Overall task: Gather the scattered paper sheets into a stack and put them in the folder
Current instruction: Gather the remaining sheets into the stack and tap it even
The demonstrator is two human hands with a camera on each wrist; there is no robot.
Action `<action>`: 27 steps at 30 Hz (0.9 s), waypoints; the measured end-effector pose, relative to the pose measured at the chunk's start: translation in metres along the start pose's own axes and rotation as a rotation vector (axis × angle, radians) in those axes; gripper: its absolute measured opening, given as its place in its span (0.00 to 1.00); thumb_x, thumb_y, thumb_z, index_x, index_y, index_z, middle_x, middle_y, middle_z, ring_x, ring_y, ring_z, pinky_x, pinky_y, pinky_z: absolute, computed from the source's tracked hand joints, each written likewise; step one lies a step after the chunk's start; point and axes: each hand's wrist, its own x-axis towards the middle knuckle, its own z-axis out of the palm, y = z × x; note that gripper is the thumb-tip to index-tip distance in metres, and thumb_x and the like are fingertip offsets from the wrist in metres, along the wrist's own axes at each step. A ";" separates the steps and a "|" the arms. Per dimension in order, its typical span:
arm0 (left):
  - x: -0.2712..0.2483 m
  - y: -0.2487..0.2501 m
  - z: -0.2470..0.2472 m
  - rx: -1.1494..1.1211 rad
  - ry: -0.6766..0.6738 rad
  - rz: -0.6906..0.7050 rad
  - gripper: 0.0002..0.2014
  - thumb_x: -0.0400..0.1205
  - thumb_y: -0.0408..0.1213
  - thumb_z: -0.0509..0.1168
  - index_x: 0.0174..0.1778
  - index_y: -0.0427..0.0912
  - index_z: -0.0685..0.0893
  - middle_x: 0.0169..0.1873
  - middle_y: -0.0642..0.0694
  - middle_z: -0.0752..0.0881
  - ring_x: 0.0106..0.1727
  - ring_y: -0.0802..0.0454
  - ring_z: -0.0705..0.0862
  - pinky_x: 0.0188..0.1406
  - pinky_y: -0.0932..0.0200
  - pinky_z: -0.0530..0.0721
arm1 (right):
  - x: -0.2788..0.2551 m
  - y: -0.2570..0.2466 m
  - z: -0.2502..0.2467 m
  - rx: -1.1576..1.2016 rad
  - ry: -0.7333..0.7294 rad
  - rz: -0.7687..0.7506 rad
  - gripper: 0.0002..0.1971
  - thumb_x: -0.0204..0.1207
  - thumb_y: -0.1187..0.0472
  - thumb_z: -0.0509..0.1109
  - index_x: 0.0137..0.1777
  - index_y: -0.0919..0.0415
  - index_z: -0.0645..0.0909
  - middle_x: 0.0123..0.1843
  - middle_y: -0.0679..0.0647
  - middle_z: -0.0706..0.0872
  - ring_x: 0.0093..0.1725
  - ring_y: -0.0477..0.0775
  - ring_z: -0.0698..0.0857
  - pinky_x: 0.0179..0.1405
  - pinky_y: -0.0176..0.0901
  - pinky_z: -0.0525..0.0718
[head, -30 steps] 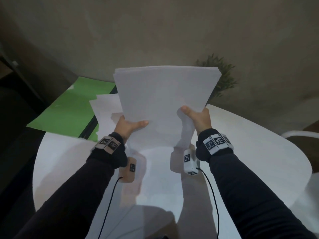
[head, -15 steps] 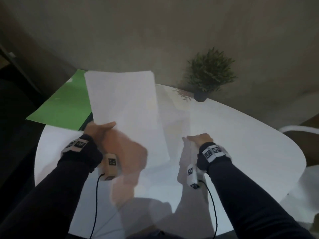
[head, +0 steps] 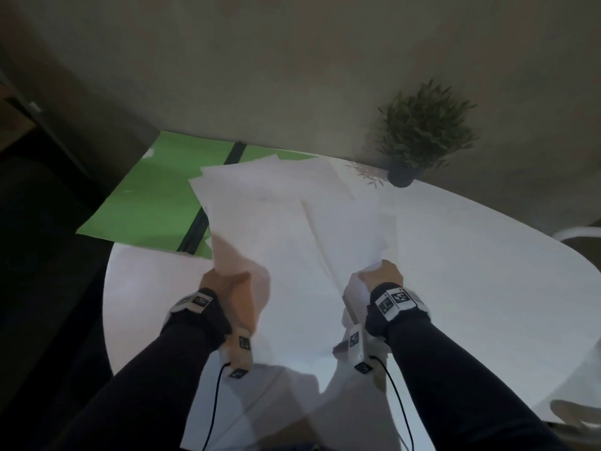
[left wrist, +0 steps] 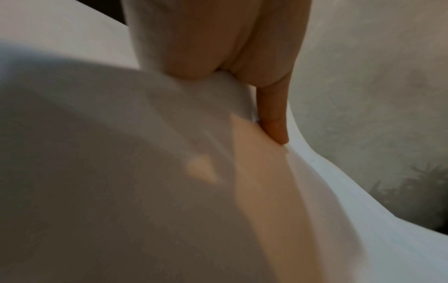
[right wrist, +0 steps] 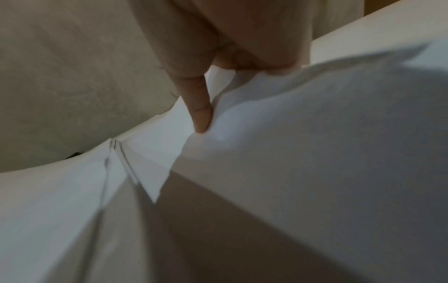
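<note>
A loose, uneven bunch of white paper sheets [head: 276, 222] is held low over the white table [head: 487, 271]. My left hand [head: 224, 281] grips the near left corner, and my right hand [head: 382, 275] pinches the near right edge. The sheets are fanned, with their corners out of line. In the left wrist view a finger [left wrist: 274, 118] presses along the paper [left wrist: 121, 172]. The right wrist view shows a finger [right wrist: 201, 107] on a crumpled paper edge [right wrist: 315, 134]. The green folder [head: 146, 203] lies open at the back left, and the sheets' far corners cover part of its right half.
A small potted plant [head: 422, 135] stands at the table's far edge by the wall. A white chair rim [head: 579, 232] shows at the right. The folder's left flap hangs past the table's left edge.
The upright stack held by both hands passed to the left hand alone and swung left. Now it is lowered and flatter, fanned out, and the right hand grips it again.
</note>
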 end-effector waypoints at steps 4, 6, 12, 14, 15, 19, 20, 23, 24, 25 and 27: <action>0.013 -0.003 -0.001 -0.010 -0.016 0.003 0.30 0.68 0.37 0.78 0.64 0.28 0.79 0.58 0.34 0.85 0.59 0.36 0.84 0.65 0.42 0.81 | -0.002 -0.002 -0.004 0.042 0.041 -0.028 0.28 0.75 0.59 0.71 0.73 0.68 0.70 0.72 0.63 0.76 0.71 0.64 0.75 0.68 0.47 0.74; 0.020 -0.006 -0.001 -0.048 -0.047 -0.003 0.30 0.67 0.35 0.79 0.63 0.29 0.80 0.58 0.33 0.86 0.59 0.36 0.84 0.66 0.41 0.80 | -0.003 -0.005 -0.007 0.089 0.085 -0.059 0.27 0.76 0.61 0.70 0.74 0.68 0.69 0.72 0.65 0.76 0.71 0.65 0.74 0.67 0.47 0.73; 0.010 0.012 0.001 -0.067 -0.113 -0.015 0.12 0.73 0.33 0.75 0.45 0.30 0.82 0.44 0.35 0.87 0.51 0.39 0.83 0.53 0.53 0.81 | -0.014 -0.016 -0.024 0.119 0.239 -0.177 0.14 0.76 0.63 0.69 0.60 0.68 0.80 0.59 0.66 0.85 0.58 0.66 0.83 0.50 0.45 0.78; 0.002 0.020 0.003 -0.083 -0.140 -0.033 0.10 0.77 0.30 0.71 0.33 0.33 0.77 0.24 0.43 0.84 0.40 0.43 0.81 0.35 0.66 0.80 | -0.019 -0.021 -0.034 0.094 0.300 -0.224 0.10 0.77 0.64 0.67 0.55 0.69 0.83 0.54 0.67 0.87 0.54 0.67 0.84 0.45 0.44 0.77; -0.006 0.026 0.004 -0.105 -0.151 -0.038 0.13 0.78 0.28 0.69 0.30 0.34 0.74 0.15 0.48 0.81 0.33 0.44 0.80 0.23 0.70 0.77 | -0.021 -0.024 -0.041 0.082 0.329 -0.249 0.10 0.78 0.64 0.66 0.54 0.68 0.83 0.53 0.67 0.87 0.53 0.67 0.84 0.45 0.43 0.76; -0.006 0.023 0.000 -0.128 -0.185 -0.080 0.10 0.77 0.28 0.70 0.33 0.35 0.77 0.27 0.42 0.81 0.33 0.45 0.80 0.27 0.61 0.73 | -0.032 -0.047 -0.074 0.022 0.420 -0.329 0.11 0.79 0.64 0.62 0.57 0.64 0.81 0.56 0.67 0.85 0.56 0.69 0.82 0.53 0.48 0.78; 0.001 0.019 -0.002 -0.121 -0.189 -0.089 0.08 0.76 0.29 0.71 0.35 0.34 0.79 0.32 0.40 0.82 0.36 0.44 0.80 0.32 0.60 0.75 | -0.036 -0.054 -0.084 0.019 0.446 -0.348 0.11 0.79 0.64 0.62 0.59 0.64 0.81 0.58 0.68 0.84 0.58 0.69 0.82 0.55 0.49 0.78; 0.010 0.013 -0.004 -0.119 -0.221 -0.070 0.15 0.70 0.35 0.77 0.48 0.31 0.85 0.45 0.34 0.88 0.48 0.38 0.86 0.58 0.46 0.81 | -0.051 -0.073 -0.112 0.051 0.568 -0.441 0.14 0.80 0.63 0.63 0.63 0.65 0.81 0.60 0.68 0.85 0.60 0.68 0.82 0.59 0.51 0.78; 0.011 0.012 -0.005 -0.106 -0.231 -0.062 0.20 0.69 0.36 0.78 0.52 0.31 0.85 0.50 0.34 0.88 0.52 0.36 0.85 0.64 0.42 0.79 | -0.057 -0.079 -0.121 0.081 0.606 -0.473 0.13 0.80 0.62 0.64 0.62 0.64 0.82 0.59 0.66 0.86 0.59 0.66 0.83 0.59 0.49 0.78; 0.013 0.011 -0.006 -0.090 -0.229 -0.047 0.21 0.69 0.36 0.78 0.55 0.31 0.85 0.51 0.35 0.87 0.55 0.36 0.84 0.67 0.41 0.77 | -0.062 -0.085 -0.130 0.126 0.633 -0.498 0.13 0.79 0.61 0.66 0.62 0.64 0.83 0.58 0.62 0.87 0.57 0.62 0.84 0.57 0.46 0.78; 0.019 0.007 -0.006 -0.090 -0.257 -0.042 0.22 0.67 0.37 0.79 0.55 0.32 0.86 0.51 0.35 0.87 0.56 0.35 0.84 0.68 0.40 0.76 | -0.071 -0.096 -0.145 0.285 0.641 -0.528 0.14 0.77 0.60 0.69 0.60 0.65 0.84 0.53 0.56 0.87 0.51 0.55 0.84 0.53 0.42 0.78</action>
